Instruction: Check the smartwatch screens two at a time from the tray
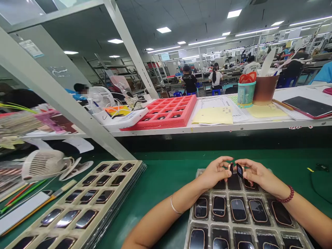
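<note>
My left hand (pixel 215 174) pinches a small dark smartwatch case (pixel 230 167) with a gold edge between thumb and fingers. Close beside it, my right hand (pixel 259 175) grips another smartwatch (pixel 239 170), tipped up so that a pale square mark shows on its dark face. Both hands are above the far rows of a clear plastic tray (pixel 190 224), whose pockets hold several gold-rimmed smartwatches (pixel 238 209) lying screen up. An uncovered dark pocket (pixel 234 182) shows just below the two held pieces.
To the left stands a stack of beige trays (pixel 100 204) with more watches. Beyond it are a white fan (pixel 43 164) and a brush (pixel 61 189). A raised shelf (pixel 212 128) crosses ahead, carrying a red foam tray (pixel 169 121), papers, cups and a tablet (pixel 310 105).
</note>
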`<state>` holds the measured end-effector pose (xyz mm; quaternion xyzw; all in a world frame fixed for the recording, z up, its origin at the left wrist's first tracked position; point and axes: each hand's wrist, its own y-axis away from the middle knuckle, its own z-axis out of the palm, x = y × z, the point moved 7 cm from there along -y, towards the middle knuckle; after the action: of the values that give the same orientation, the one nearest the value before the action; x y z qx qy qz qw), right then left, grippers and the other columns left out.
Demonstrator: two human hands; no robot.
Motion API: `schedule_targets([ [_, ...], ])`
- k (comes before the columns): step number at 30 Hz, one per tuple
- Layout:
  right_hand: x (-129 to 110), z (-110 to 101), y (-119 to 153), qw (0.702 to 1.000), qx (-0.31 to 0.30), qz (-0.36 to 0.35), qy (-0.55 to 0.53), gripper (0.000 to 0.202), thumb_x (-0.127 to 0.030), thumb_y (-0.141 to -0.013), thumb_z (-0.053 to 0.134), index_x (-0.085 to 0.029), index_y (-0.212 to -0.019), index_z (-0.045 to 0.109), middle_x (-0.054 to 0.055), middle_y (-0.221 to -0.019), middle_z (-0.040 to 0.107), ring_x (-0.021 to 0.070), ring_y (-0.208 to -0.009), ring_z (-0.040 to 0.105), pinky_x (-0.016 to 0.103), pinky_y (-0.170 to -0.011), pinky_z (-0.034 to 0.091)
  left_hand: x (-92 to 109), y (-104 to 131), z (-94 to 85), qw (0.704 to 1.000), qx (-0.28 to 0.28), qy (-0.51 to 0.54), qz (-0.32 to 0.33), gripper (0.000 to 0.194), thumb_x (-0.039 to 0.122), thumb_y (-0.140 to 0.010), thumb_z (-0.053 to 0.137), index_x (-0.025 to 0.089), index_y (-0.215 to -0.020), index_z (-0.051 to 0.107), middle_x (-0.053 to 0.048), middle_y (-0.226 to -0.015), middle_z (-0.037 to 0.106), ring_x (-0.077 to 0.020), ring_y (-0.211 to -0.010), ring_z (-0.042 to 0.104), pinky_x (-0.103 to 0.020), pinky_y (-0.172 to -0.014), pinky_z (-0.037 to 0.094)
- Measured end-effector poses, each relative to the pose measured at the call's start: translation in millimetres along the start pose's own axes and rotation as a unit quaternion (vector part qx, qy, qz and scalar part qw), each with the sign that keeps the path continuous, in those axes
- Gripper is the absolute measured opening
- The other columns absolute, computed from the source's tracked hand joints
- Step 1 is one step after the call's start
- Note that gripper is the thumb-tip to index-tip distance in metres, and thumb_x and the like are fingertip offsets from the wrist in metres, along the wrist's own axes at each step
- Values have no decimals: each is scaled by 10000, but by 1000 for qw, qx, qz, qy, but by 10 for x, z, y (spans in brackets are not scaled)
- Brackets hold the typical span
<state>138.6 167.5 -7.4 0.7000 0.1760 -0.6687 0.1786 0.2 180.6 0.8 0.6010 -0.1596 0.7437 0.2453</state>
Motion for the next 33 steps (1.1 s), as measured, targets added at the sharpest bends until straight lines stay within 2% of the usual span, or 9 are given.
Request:
schedule_targets([
  [4, -16, -1, 6, 1000, 9, 1, -2, 492, -453, -782, 654, -201, -1184, 524, 59, -992, 593, 75, -536, 452, 236, -498, 416, -13, 2, -3, 1000, -3, -2, -1, 606, 335, -607, 789, 169, -1124, 519, 3, -850, 537, -46, -568, 514, -195, -538, 407],
  [7, -27, 7, 11, 1000, 13, 4, -6, 500, -438, -779, 657, -195, -1194, 520, 49, -936, 605, 81, -533, 481, 240, -499, 431, -30, 5, -15, 1000, 1, -9, -4, 608, 330, -611, 786, 170, -1128, 509, -5, -862, 549, -53, -565, 533, -187, -516, 387],
  [11, -20, -23, 9, 999, 43, 25, -15, 539, -428, -790, 623, -183, -1251, 490, 35, -787, 628, 153, -642, 602, 292, -585, 502, -28, 1, -38, 999, 28, -39, 6, 497, 327, -696, 707, 140, -1120, 527, -49, -893, 592, -108, -645, 602, -190, -516, 371],
  [15, -53, -62, 11, 996, 80, 24, -17, 521, -363, -785, 606, -219, -1271, 483, 52, -895, 638, 184, -744, 639, 333, -647, 537, -8, 3, -34, 998, 43, -42, 18, 392, 233, -710, 659, 147, -1076, 549, -72, -953, 623, -141, -759, 614, -210, -585, 417],
  [20, -111, 22, 23, 999, 41, 16, 20, 353, -283, -789, 575, -193, -1128, 546, 47, -914, 644, 134, -646, 592, 265, -544, 496, 6, 23, -27, 996, 54, -64, 7, 324, 136, -685, 622, 143, -1002, 551, -24, -799, 618, -104, -640, 595, -198, -553, 395],
  [24, -119, 54, 33, 999, 32, 12, 26, 376, -283, -790, 580, -205, -1152, 514, 56, -979, 629, 148, -719, 597, 260, -563, 483, 8, 17, -11, 996, 54, -75, 5, 350, 100, -662, 607, 141, -1003, 535, -28, -806, 622, -106, -651, 593, -198, -553, 391],
  [27, -103, 46, 33, 999, 30, 12, 30, 366, -330, -816, 577, -210, -1155, 506, 60, -974, 638, 171, -753, 613, 284, -596, 487, 20, 6, -33, 995, 59, -86, 9, 348, 154, -689, 604, 144, -1026, 518, -28, -790, 620, -114, -629, 588, -201, -523, 371],
  [30, -143, 2, 20, 997, 53, -11, 57, 236, -381, -856, 535, -197, -1004, 545, 61, -900, 663, 194, -782, 624, 326, -666, 494, 102, 40, -101, 990, 69, -123, 28, 206, 265, -757, 577, 136, -914, 538, -29, -721, 616, -129, -626, 584, -236, -575, 410],
  [33, -235, -7, -5, 980, 104, -59, 158, 144, -340, -844, 560, -205, -876, 598, 77, -996, 660, 232, -974, 596, 401, -865, 450, 234, 123, -173, 960, 72, -263, 63, 166, 311, -797, 551, 147, -795, 574, -61, -798, 649, -169, -756, 600, -302, -725, 445],
])
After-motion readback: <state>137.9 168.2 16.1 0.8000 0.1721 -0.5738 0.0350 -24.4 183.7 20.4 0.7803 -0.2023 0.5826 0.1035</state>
